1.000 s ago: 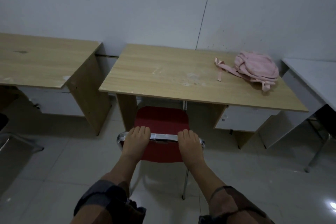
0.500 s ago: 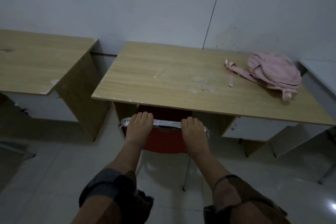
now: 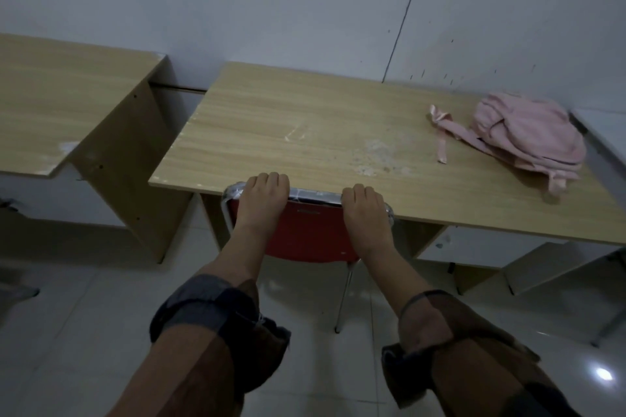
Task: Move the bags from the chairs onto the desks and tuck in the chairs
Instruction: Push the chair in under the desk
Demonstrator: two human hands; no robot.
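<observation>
At six o'clock of the middle desk (image 3: 288, 132), the red chair (image 3: 305, 234) stands with the chrome top rail of its backrest right at the desk's near edge, the seat hidden beneath the top. The left hand (image 3: 264, 203) grips the rail toward its left end and the right hand (image 3: 366, 210) grips it toward the right end, fingers curled over the tube and knuckles up against the desk edge. The pink bag (image 3: 528, 142) lies on the desk at about two o'clock, near the far right corner, one strap trailing toward the middle. A second desk (image 3: 67, 98) stands at ten o'clock, apart from the first by a narrow gap.

The step in hand looks like the last of the push that tucks this chair in. To do it well, both hands should press evenly so the chair goes straight between the desk's side panel and the drawer unit (image 3: 481, 247) at four o'clock, without twisting. With the rail this close to the edge, the fingers risk being pinched against it, so a gentle finish and an early release would serve best. Whether the legs have met anything under the desk cannot be told.
</observation>
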